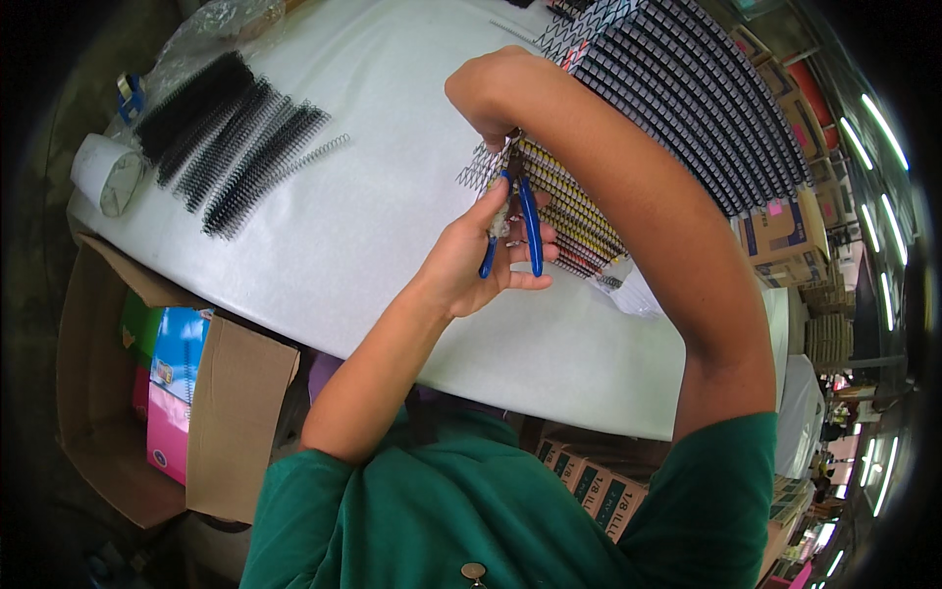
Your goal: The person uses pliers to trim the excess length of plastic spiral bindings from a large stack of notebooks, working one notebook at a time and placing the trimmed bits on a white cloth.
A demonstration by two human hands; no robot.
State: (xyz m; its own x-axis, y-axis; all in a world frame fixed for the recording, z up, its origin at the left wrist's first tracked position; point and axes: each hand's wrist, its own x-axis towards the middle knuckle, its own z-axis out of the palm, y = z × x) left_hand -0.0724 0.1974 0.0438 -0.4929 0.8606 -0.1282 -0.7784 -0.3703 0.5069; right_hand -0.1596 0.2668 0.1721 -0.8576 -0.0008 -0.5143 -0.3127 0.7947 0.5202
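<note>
Head view: left hand [471,260] grips blue-handled pliers [520,231], right hand [491,93] pinches the notebook's wire binding [559,201]; trimming its end seems underway, needing a firm squeeze.

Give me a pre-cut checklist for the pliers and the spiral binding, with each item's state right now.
1. Left hand grips the blue-handled pliers: ok.
2. Right hand steadies the notebook at its wire binding: ok.
3. Plier tips meet the wire end: cannot tell, hidden by fingers.
4. Notebook rests on the white table: ok.
5. Spare black coils lie apart from the hands: ok.
</note>
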